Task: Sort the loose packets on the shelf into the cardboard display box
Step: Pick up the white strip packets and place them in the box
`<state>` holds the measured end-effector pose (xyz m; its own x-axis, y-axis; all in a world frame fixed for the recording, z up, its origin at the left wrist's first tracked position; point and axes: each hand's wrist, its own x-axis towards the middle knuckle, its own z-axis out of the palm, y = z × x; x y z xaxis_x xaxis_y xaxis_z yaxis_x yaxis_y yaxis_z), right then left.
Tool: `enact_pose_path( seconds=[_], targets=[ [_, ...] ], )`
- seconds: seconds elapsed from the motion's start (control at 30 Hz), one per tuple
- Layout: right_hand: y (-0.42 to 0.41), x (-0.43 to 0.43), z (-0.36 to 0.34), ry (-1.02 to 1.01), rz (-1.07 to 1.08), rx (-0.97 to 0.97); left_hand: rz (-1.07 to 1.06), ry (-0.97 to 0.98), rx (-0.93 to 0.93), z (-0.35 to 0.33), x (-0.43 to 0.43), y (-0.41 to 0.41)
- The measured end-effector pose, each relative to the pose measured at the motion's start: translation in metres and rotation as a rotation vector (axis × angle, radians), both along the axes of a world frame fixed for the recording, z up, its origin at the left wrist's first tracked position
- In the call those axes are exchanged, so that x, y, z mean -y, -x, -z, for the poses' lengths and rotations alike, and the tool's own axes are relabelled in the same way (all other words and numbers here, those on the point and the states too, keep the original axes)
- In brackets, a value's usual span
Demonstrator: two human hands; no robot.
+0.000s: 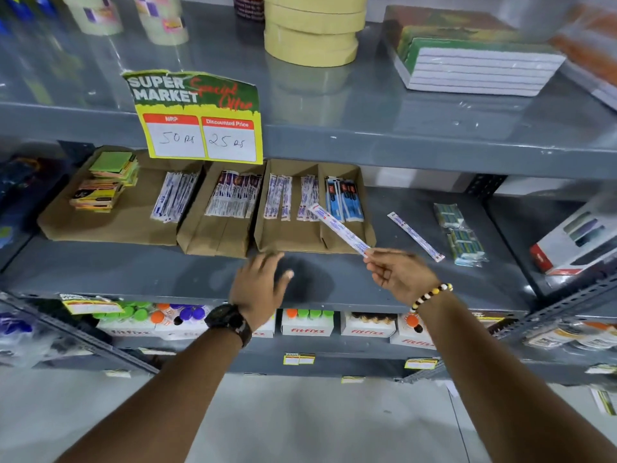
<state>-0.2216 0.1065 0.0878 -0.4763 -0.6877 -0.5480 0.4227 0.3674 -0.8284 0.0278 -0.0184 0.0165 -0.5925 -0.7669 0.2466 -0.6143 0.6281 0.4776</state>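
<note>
My right hand (pixel 399 271) pinches one end of a long white packet (pixel 339 228) with blue and red print, its far end over the right compartment of a divided cardboard display box (pixel 287 238). That box holds rows of similar white packets and blue packets (pixel 344 198). My left hand (pixel 258 284) hovers open above the grey shelf (pixel 167 272), just in front of the box. Another loose white packet (pixel 415 236) lies on the shelf to the right of the box.
Two more cardboard boxes (pixel 213 235) with packets and sticky notes (pixel 107 182) stand to the left. Green-wrapped packs (pixel 462 237) and a white box (pixel 581 238) lie at the right. A price sign (pixel 197 118) hangs from the upper shelf holding tape rolls (pixel 312 28) and notebooks.
</note>
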Motion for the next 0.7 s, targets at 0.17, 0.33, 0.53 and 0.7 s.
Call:
enact_pose_path(
  seconds=[0.17,0.33,0.53,0.7],
  targets=[
    [-0.022,0.05,0.009,0.041,0.115,0.151,0.171,0.086,0.355,0.045,0.014,-0.011],
    [-0.044,0.113,0.005,0.136,0.103,0.271,0.199,0.153,0.374,0.058,0.019,-0.012],
    [-0.046,0.135,0.001,0.141,0.074,0.25,0.208,0.164,0.396,0.06,0.019,-0.014],
    [-0.013,0.096,0.01,0.132,0.156,0.113,0.199,0.146,0.399,0.06,0.02,-0.012]
  ],
)
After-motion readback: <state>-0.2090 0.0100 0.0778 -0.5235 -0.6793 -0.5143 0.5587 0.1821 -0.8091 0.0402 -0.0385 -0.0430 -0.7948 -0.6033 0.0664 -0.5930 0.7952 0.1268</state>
